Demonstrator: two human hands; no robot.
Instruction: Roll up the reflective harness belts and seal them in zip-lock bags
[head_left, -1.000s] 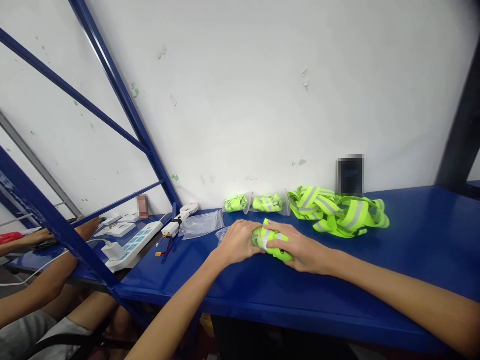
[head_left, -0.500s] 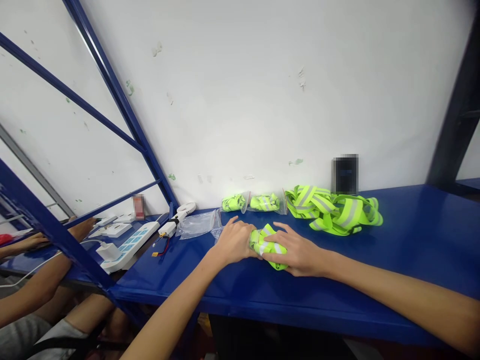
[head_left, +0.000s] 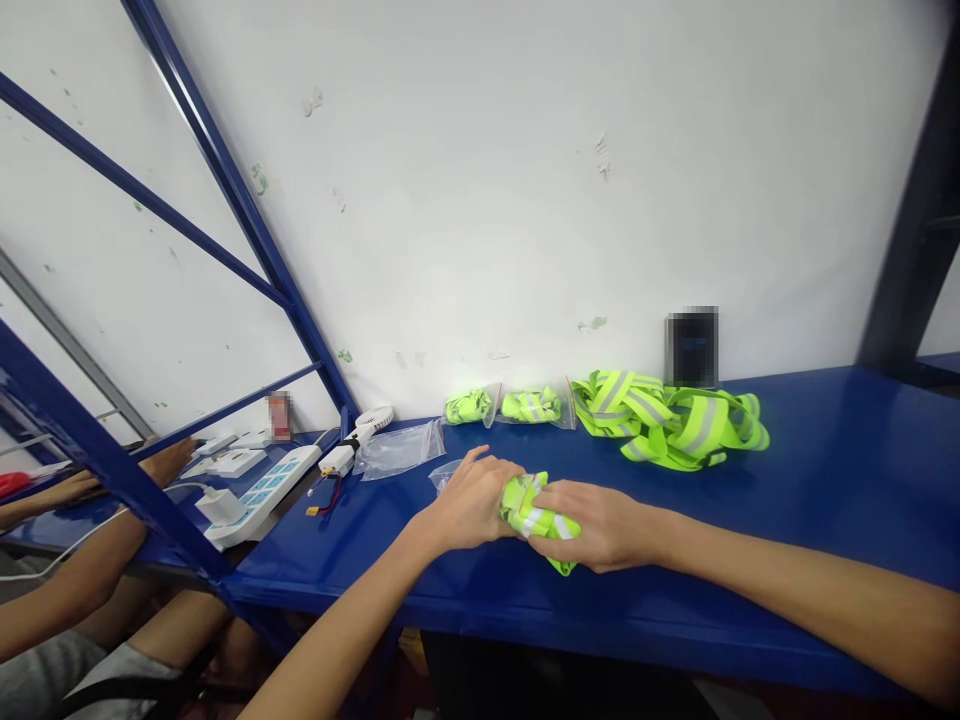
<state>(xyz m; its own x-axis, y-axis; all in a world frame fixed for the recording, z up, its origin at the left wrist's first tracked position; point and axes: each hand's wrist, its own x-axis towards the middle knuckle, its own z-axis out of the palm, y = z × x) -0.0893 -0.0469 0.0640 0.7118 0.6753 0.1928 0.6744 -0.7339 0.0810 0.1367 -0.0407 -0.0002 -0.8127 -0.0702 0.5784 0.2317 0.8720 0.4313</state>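
Over the near part of the blue table, my left hand is closed around the left end of a folded reflective strap, fluorescent yellow-green with silver bands. Clear plastic covers the strap's left end, and a bit of a clear plastic bag shows beyond my left hand. My right hand grips the strap's right end, fingers on top. How deep the strap sits in the bag is hidden by my hands. Loose reflective straps lie heaped behind my right hand.
Two bagged straps rest against the wall. Flat clear bags, a small white fan and a wired white device lie left. A power strip is beside the blue frame post. Another person's arm is beyond it.
Both hands and the strap have shifted slightly toward the table's front edge. My right hand's fingers have closed in over the strap.
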